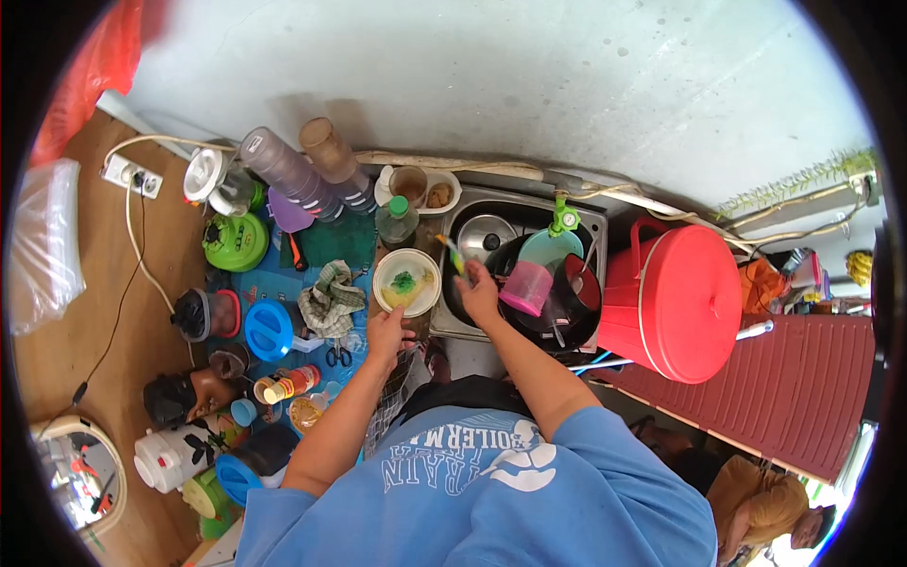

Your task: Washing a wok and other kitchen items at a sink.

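A round white plastic bowl (378,277) stands at the left edge of the sink. In it lies a green clump (403,282) with something yellowish around it. My left hand (388,339) has the near rim of this bowl between its fingers. Over the left part of the sink, my right hand (479,292) grips a small yellow and green packet-like item (457,264), blurred, with an orange end pointing away from me. Just behind the bowl is a clear bottle (397,225) with a green cap.
The steel sink (460,327) holds a pot lid (487,235), a pink cup (526,287) and dark pans under a green tap (565,218). Right of it stands a lidded red bin (687,305). Stacked cups (287,170), a checked cloth (331,299) and scissors (339,354) lie leftward. A person (758,500) is at far right.
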Motion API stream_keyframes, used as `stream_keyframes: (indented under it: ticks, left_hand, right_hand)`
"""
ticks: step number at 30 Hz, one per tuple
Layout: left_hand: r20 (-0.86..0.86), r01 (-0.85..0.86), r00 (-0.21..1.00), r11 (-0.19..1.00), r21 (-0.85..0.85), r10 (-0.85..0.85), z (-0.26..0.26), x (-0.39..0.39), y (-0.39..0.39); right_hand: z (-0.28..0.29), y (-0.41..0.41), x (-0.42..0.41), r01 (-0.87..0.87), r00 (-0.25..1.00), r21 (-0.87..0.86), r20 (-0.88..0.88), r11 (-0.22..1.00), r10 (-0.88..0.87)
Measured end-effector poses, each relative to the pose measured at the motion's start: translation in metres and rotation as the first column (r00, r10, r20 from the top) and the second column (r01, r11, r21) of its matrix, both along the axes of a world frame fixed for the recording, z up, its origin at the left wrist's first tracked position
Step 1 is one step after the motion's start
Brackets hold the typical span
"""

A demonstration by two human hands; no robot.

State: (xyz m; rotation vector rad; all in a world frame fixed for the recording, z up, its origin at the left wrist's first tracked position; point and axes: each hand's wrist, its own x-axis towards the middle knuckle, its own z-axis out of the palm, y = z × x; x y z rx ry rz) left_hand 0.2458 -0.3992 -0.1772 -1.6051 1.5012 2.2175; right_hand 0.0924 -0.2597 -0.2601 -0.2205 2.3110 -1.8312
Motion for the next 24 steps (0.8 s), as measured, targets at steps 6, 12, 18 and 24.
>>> stream_keyframes:
  ticks: [6,12,18,24]
  left_hand:
    - [-0.151,-0.055,0.986,0.997,0.059,0.064,-0.012,0.004,-0.009]
    - [-0.202,0.076,0.976,0.997,0.0,-0.074,0.032,0.004,-0.002]
    - [-0.192,0.25,0.952,0.968,0.029,-0.24,0.056,-0.052,0.028]
    - [-0.101,0.353,0.92,0.911,-0.213,-0.38,0.055,-0.131,0.063]
  right_hand:
    - [0.055,0.042,-0.002,-0.433,0.896,0.048,0.133,0.9,0.424]
    - [0.167,0.096,-0.085,0.259,0.919,0.387,-0.381,0.885,-0.103]
    - [0.201,0.096,-0.151,0.114,0.965,0.831,-0.223,0.545,0.139]
    - [0.212,0.091,-0.173,-0.129,0.919,0.929,-0.019,0.346,0.395]
